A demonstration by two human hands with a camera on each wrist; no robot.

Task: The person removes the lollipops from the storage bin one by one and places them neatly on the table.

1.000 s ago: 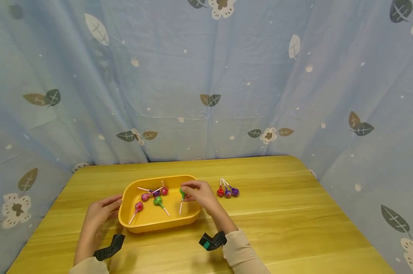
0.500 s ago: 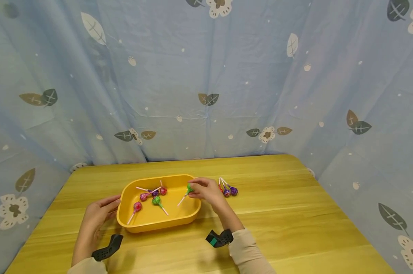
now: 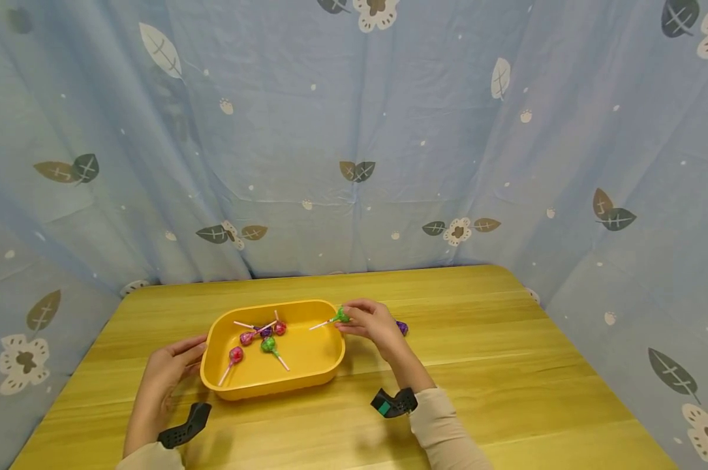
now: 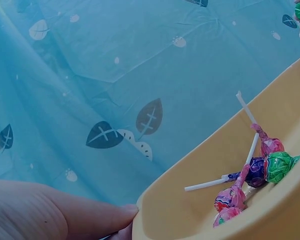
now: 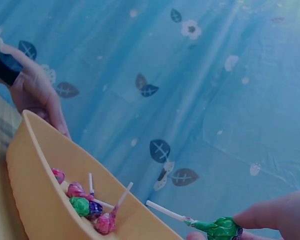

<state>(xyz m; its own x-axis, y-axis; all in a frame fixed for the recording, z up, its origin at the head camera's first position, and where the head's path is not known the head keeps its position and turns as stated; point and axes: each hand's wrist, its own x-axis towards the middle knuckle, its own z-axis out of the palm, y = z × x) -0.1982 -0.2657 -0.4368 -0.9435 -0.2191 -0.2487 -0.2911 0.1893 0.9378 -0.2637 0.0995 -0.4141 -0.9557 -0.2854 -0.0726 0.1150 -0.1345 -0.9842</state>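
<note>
My right hand pinches a green-wrapped lollipop by its candy head, over the right rim of a yellow plastic basket. The white stick points left, across the basket's inside. In the right wrist view, thumb and fingers meet around the green wrapper. My left hand touches the basket's left end from outside, its thumb straight against the edge in the left wrist view. Inside the basket lie another green lollipop, a purple one and several pink ones.
A purple lollipop shows on the wood-grain table just beyond my right hand, which hides others beside it. A blue patterned curtain hangs behind the table's back edge.
My right hand has lifted the green lollipop from inside the basket and carried it right to the rim, its stick swinging from upright to nearly level. The left hand stays at the basket.
</note>
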